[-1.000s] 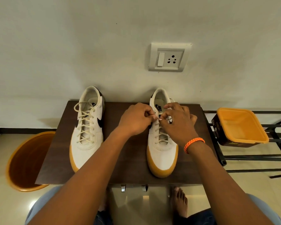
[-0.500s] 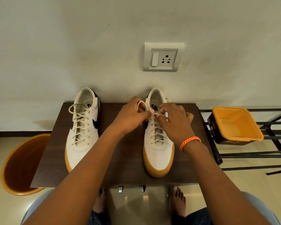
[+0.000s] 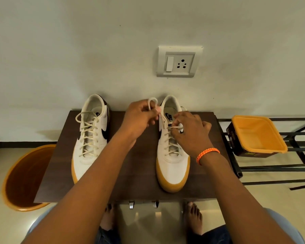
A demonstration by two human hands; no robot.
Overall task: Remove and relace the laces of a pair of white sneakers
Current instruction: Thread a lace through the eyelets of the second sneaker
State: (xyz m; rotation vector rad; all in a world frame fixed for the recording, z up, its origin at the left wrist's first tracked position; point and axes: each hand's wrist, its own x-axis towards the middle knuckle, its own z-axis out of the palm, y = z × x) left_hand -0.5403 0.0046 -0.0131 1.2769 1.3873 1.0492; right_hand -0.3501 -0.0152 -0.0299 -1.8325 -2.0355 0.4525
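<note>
We read this as home interior: wall socket (image 3: 179, 62) upper centre, tiled floor (image 3: 0, 217), orange bin (image 3: 23, 178) lower left, metal rack (image 3: 280, 166) right.

Pretty dim, warm yellowish indoor light, seemingly from overhead. Soft shadows thrown onto the wall (image 3: 60, 50) behind both sneakers and left of the dark table (image 3: 141, 173). Bright glare patch on the glossy floor tiles (image 3: 148, 215) near the bare feet. Obvious wide-angle bending: shoe rack (image 3: 271, 166) bars splaying at the right edge. Slightly soft, compressed look overall; forearms near the bottom blurry.
</note>
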